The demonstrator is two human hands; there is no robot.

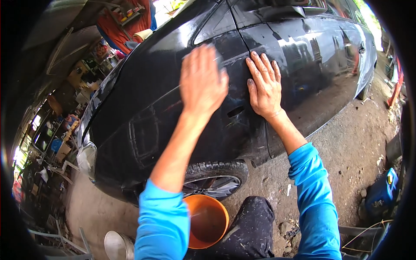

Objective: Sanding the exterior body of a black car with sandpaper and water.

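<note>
A black car [143, 117] with wet, dull patches fills the middle of the head view. My left hand [201, 82], smeared by motion, presses on the front fender with its palm down. Beneath its fingers shows the edge of a thin grey piece that looks like sandpaper [219, 58]; most of it is hidden. My right hand [265, 86] lies flat beside the seam between fender and front door [312, 91], fingers a little apart, holding nothing. A slot-shaped hole [235, 112] sits in the fender between my forearms.
An orange bucket [208, 221] with murky liquid stands by the front wheel [216, 177], next to my knee [255, 221]. A white bucket [118, 246] is at lower left. A blue jug [382, 190] stands at right. Cluttered shelves [56, 134] line the left.
</note>
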